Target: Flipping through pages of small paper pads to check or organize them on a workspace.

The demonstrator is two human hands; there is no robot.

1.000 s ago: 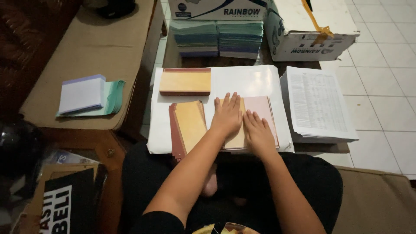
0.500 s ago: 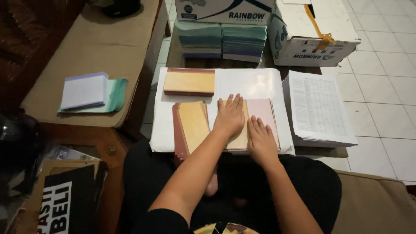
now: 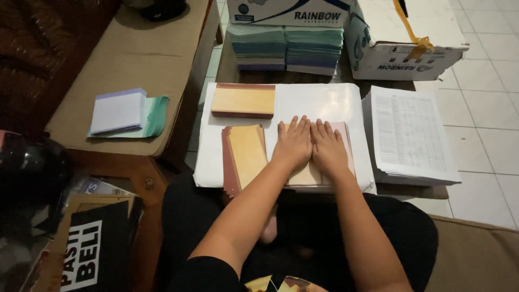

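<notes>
My left hand (image 3: 292, 144) and my right hand (image 3: 328, 147) lie flat side by side, fingers together, pressing down on a pale pink sheet stack (image 3: 345, 141) near the front of a white board (image 3: 319, 103). Just left of my hands lies a yellow-tan booklet on maroon covers (image 3: 244, 156). Farther back on the board sits another yellow booklet with maroon edges (image 3: 244, 100). Neither hand grips anything.
A printed table sheet stack (image 3: 411, 135) lies to the right. Behind are blue-green paper stacks (image 3: 286, 48) and two white cardboard boxes (image 3: 403, 51). On the left, a tan bench (image 3: 135, 54) carries white and green paper pads (image 3: 121, 112). A dark bag (image 3: 92, 249) is at lower left.
My right hand slid up level with the left, and both hands now lie close together and flat on the pink stack. The view shifted slightly.
</notes>
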